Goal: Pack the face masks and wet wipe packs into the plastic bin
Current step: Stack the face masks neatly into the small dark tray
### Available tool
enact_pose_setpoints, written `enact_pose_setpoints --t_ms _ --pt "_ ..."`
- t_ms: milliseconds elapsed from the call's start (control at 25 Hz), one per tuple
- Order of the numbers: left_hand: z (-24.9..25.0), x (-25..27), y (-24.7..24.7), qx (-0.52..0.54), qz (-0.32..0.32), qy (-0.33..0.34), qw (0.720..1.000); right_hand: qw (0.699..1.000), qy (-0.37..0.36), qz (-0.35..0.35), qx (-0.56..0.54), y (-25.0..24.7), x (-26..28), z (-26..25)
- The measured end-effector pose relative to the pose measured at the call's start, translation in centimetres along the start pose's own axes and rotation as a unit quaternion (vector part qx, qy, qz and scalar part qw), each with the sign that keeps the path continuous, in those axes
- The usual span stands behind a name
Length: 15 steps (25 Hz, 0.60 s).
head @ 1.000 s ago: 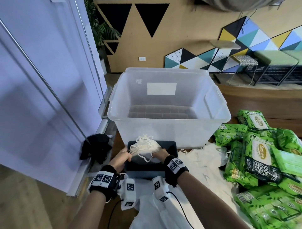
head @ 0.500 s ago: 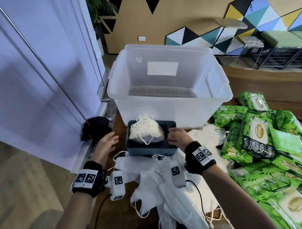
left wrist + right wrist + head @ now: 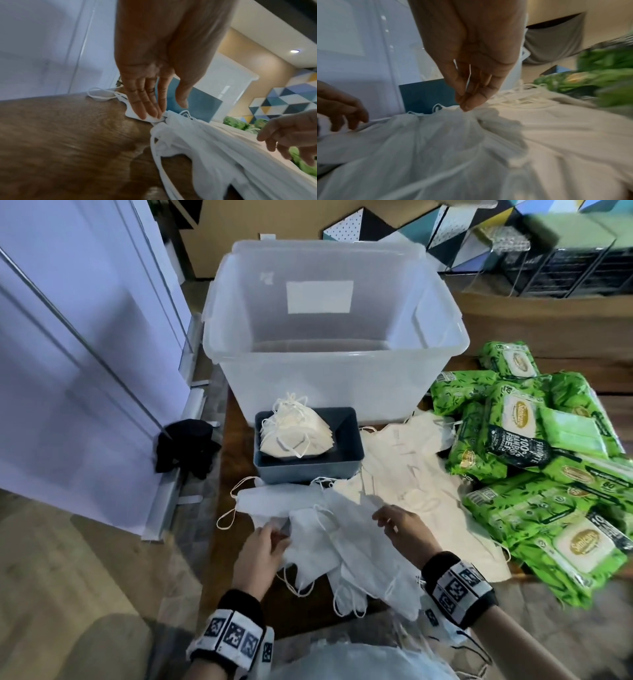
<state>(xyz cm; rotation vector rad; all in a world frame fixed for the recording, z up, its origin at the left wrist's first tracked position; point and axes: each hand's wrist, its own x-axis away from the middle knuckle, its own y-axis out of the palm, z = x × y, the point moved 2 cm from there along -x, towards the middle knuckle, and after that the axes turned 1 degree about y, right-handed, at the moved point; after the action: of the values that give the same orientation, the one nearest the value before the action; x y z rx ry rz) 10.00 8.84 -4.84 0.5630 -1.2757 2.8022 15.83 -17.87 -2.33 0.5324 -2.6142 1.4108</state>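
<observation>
A big clear plastic bin [image 3: 335,356] stands at the back of the table with nothing visible inside. In front of it, a small dark blue tray [image 3: 308,470] holds a stack of cream face masks [image 3: 294,436]. Loose white masks [image 3: 342,542] lie nearest me, and flat cream masks [image 3: 411,467] lie beside them. Green wet wipe packs [image 3: 531,440] are heaped on the right. My left hand [image 3: 267,542] presses straight fingers [image 3: 147,112] on the left edge of a white mask. My right hand [image 3: 390,522] hangs over the white masks, its loosely curled fingertips [image 3: 467,105] touching the fabric.
A black bundle [image 3: 186,446] lies left of the wooden table [image 3: 233,474], against a white sliding door [image 3: 85,371]. The table's left edge runs just beside my left hand. A wooden bench and wire stools stand behind the bin.
Both hands let go of the cream mask stack in the blue tray and drew back toward me onto the white masks. The view tilted downward.
</observation>
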Motion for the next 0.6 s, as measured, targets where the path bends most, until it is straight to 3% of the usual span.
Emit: enact_pose_setpoints --t_ms 160,240,360,480,600 --pt "3.6 0.8 0.7 -0.002 0.039 0.149 0.988 0.982 0.112 0.150 -0.010 -1.7 4.2 4.1" --pt "6.1 1.1 2.3 -0.021 -0.001 0.231 0.973 0.977 0.149 0.149 0.001 -1.7 6.5 5.2" --pt "9.5 1.4 4.7 -0.072 -0.083 0.296 0.949 0.980 0.165 0.107 0.044 -1.3 8.0 6.1" --pt "13.7 -0.3 6.2 -0.030 -0.128 0.283 0.950 0.967 0.204 0.150 0.003 -3.6 5.8 7.3" --pt "18.4 -4.2 7.6 0.053 -0.172 0.172 0.969 0.954 0.273 0.116 -0.054 -5.8 1.5 8.1"
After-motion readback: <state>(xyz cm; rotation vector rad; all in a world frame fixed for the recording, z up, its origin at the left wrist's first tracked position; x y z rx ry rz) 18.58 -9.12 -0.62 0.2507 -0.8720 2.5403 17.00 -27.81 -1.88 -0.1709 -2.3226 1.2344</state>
